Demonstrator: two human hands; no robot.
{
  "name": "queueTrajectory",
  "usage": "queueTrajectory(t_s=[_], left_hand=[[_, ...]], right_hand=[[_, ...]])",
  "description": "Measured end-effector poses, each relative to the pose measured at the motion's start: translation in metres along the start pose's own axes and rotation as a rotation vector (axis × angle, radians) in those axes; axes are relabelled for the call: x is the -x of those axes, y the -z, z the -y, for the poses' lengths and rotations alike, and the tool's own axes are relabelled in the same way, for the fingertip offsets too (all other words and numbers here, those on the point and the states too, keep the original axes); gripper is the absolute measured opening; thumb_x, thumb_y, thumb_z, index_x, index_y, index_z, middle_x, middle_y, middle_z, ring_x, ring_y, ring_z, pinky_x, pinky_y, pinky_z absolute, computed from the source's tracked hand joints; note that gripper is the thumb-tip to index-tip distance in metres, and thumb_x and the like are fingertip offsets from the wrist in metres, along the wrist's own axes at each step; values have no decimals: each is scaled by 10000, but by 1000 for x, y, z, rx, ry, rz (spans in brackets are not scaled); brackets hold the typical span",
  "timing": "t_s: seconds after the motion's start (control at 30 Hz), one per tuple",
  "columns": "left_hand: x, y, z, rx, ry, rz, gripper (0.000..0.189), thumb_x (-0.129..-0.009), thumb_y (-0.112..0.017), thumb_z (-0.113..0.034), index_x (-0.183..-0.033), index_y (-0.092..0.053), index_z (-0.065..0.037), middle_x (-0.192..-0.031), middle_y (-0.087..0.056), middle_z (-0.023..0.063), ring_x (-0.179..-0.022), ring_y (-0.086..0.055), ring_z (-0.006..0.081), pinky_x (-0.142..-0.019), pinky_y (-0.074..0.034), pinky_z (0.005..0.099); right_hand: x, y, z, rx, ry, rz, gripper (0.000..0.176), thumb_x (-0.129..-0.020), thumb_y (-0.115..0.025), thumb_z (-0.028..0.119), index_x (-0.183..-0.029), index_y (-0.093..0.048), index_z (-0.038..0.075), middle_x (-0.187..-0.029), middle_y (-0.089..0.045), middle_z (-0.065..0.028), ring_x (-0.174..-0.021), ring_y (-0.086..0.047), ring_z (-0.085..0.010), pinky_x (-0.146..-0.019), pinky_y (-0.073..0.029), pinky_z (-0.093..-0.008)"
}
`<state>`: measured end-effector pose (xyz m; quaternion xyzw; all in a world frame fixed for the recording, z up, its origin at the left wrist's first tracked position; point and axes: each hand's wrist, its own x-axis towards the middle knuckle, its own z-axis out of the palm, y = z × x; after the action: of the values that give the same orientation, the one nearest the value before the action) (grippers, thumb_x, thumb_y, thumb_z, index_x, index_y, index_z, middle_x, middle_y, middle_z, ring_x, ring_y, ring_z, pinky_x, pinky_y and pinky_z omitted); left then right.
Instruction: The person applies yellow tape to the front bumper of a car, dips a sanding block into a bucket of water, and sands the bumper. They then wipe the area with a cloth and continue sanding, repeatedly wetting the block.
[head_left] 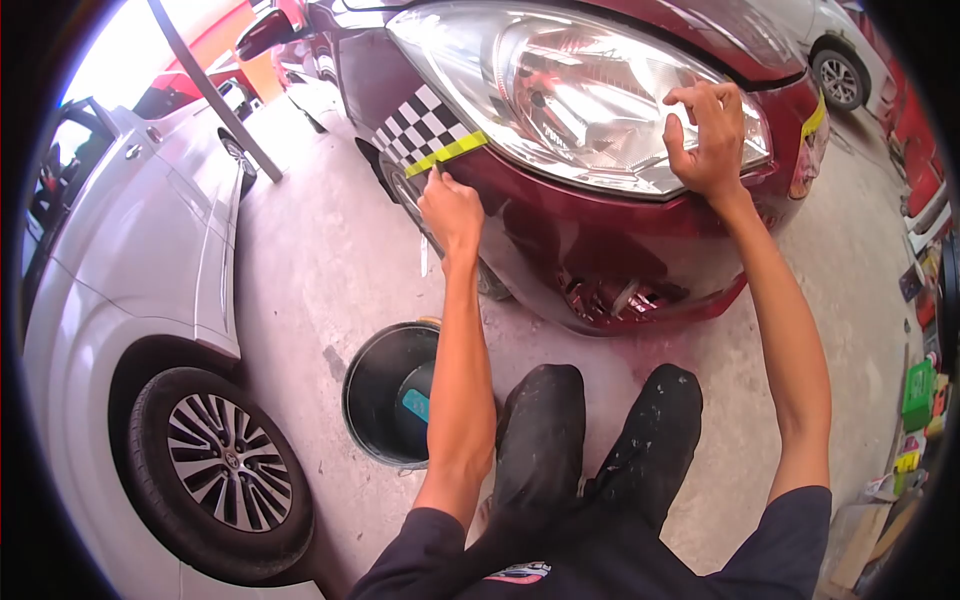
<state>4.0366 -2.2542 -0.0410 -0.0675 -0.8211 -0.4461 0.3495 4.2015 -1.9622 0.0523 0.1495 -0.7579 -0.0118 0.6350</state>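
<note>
In front of me is a dark red car's headlight point(590, 90), its clear lens full of reflections. A black-and-white checkered sticker point(425, 122) with a yellow-green lower stripe lies on the fender beside it. My left hand point(452, 212) is closed in a pinch right at the stripe's lower edge; what its fingers hold, if anything, I cannot tell. Over the outer part of the lens is my right hand point(708, 140), fingers apart and bent, with nothing in it. Below both hands curves the red bumper point(590, 245).
A black bucket point(375, 400) with a turquoise item point(416, 404) inside stands on the concrete floor, partly behind my left forearm. To the left is a silver car point(150, 250), its front wheel point(225, 465) close by. Containers and a green box point(916, 395) line the right wall.
</note>
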Motion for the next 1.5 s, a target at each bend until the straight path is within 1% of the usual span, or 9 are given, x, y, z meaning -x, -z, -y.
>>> queueTrajectory(t_s=[0.13, 0.27, 0.37, 0.53, 0.63, 0.77, 0.93, 1.03, 1.5], left_hand=[[23, 10, -22, 72, -78, -36, 278, -1022, -566, -99, -1051, -716, 134, -869, -696, 372, -879, -696, 548, -766, -527, 570], [5, -3, -1, 63, 7, -29, 300, -1023, -570, -94, -1158, -714, 132, -913, -708, 374, -921, -705, 545, -789, -543, 565], [33, 2, -18, 126, -258, -106, 367, -1021, -555, -86, -1273, -674, 154, -980, -708, 401, -944, -709, 542, -833, -567, 567], [8, -7, 0, 56, 25, -56, 329, -1019, -562, -62, -1261, -685, 123, -968, -714, 372, -944, -703, 544, -798, -543, 562], [37, -8, -15, 168, -284, -211, 286, -1026, -552, -77, -1156, -702, 129, -896, -707, 367, -882, -694, 553, -745, -527, 571], [7, -9, 17, 53, 26, -58, 318, -1027, -539, -58, -1238, -690, 126, -960, -715, 375, -891, -693, 559, -773, -534, 579], [70, -20, 8, 176, -306, -213, 387, -1033, -538, -31, -1382, -607, 121, -1201, -697, 372, -1093, -685, 529, -912, -556, 531], [70, -23, 15, 260, -178, -85, 375, -1055, -490, -2, -1395, -578, 130, -1406, -604, 376, -1384, -541, 492, -1152, -481, 507], [61, -33, 40, 238, -63, -150, 431, -1052, -515, -18, -1465, -564, 97, -1449, -591, 343, -1361, -589, 440, -1110, -504, 483]], right_hand=[[-6, -2, -5, 19, -4, -33, 208, -827, -706, 118, -1034, -698, 134, -831, -549, -37, -870, -527, -265, -787, -448, -398], [-2, 0, -1, 14, -12, -12, 210, -825, -705, 112, -1034, -698, 129, -850, -566, -46, -876, -531, -272, -788, -452, -404], [-3, -1, -5, 13, -11, -2, 216, -824, -707, 111, -1040, -696, 126, -870, -586, -51, -886, -537, -278, -797, -457, -409], [-5, -1, 1, -1, 8, -38, 208, -818, -707, 107, -1025, -703, 124, -818, -548, -42, -861, -525, -264, -796, -448, -401], [-1, 0, -2, 12, -32, 15, 212, -820, -710, 106, -1031, -703, 119, -827, -562, -50, -870, -528, -275, -819, -460, -410], [-6, -1, 2, -1, 6, -36, 210, -823, -702, 96, -1032, -699, 117, -781, -509, -52, -846, -502, -269, -847, -472, -413], [-6, 0, 2, -2, -23, 5, 194, -828, -702, 93, -1020, -692, 109, -773, -500, -58, -836, -494, -274, -868, -487, -423], [-8, 0, 0, 1, -13, 1, 193, -831, -701, 93, -1024, -691, 101, -771, -499, -66, -841, -498, -277, -930, -517, -446], [-4, -1, 5, 4, -19, 36, 217, -830, -691, 100, -1046, -684, 88, -770, -484, -65, -847, -484, -272, -933, -504, -451]])
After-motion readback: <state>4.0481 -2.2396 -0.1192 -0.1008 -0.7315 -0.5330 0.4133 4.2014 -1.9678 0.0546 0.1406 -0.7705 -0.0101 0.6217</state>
